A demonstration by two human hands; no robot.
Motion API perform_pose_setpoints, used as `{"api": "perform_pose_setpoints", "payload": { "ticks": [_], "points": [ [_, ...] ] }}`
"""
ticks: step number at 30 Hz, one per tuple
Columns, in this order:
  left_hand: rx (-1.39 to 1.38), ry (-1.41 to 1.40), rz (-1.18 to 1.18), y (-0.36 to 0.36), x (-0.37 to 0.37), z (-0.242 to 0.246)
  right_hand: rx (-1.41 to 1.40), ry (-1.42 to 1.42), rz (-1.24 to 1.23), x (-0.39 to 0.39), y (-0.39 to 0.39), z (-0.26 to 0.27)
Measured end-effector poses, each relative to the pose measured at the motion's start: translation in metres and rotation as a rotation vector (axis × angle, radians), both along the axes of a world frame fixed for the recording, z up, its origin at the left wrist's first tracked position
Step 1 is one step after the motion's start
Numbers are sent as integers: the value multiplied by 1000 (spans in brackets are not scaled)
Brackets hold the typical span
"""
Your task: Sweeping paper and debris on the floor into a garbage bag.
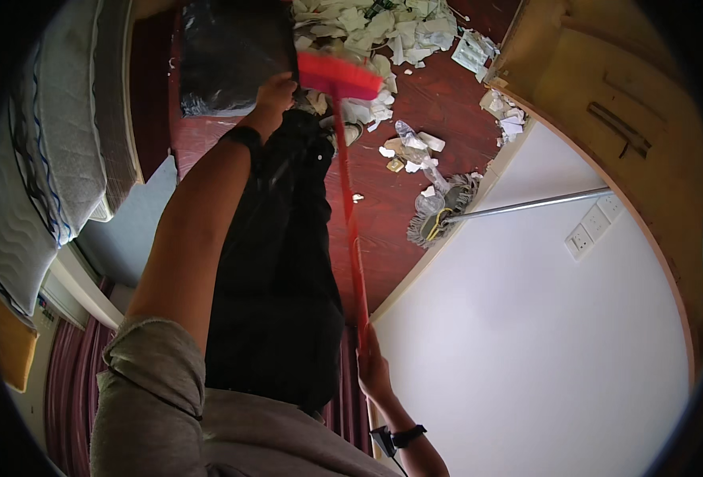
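My left hand [277, 95] is shut on the edge of a large black plastic bag [232, 53], which lies on the reddish wood-look floor [435, 98]. Lower down, my right hand [375, 366] grips the upper part of a long red broom handle [351, 220]. The handle runs away from me to the red broom head [339, 76], slightly blurred beside the bag's right edge. A heap of crumpled paper scraps [381, 30] spreads just past the broom head. Part of the bag's opening is hidden behind my hand and the broom.
A grey string mop [441, 208] leans against the white wall [524, 334], with plastic and paper litter [414, 146] beside it. More scraps [506, 116] lie near a wooden furniture panel [619, 77]. Mattresses [68, 131] stand at the left. My shoe [351, 132] is near the heap.
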State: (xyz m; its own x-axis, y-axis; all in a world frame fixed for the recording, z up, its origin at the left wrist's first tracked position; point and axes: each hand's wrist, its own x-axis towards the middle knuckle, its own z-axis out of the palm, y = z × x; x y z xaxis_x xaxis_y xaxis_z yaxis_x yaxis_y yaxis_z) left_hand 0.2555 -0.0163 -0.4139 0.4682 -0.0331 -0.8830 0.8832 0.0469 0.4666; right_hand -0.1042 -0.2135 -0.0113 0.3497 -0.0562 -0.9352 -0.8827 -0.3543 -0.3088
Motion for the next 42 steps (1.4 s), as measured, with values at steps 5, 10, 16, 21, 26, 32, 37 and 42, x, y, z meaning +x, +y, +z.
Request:
{"api": "perform_pose_setpoints", "payload": {
  "ticks": [5,10,16,21,26,32,37,42],
  "points": [
    [239,-74,-14,3,-3,13,-56,-33,92,7,-20,31],
    [254,-68,24,16,-6,5,-237,230,-132,38,-65,15],
    [209,38,22,15,-7,-6,-308,48,-549,144,-124,-102],
    [159,97,44,17,20,-1,-496,-77,-121,169,-116,-145],
    [39,98,114,20,43,0,-218,154,115,102,-42,-56],
    [-82,7,-44,12,50,-2,-54,110,152,88,-32,30],
    [175,31,-163,4,41,2,-216,109,172,84,-64,41],
    [298,-5,-294,5,37,5,-308,255,-392,118,-90,-16]
  ]
}}
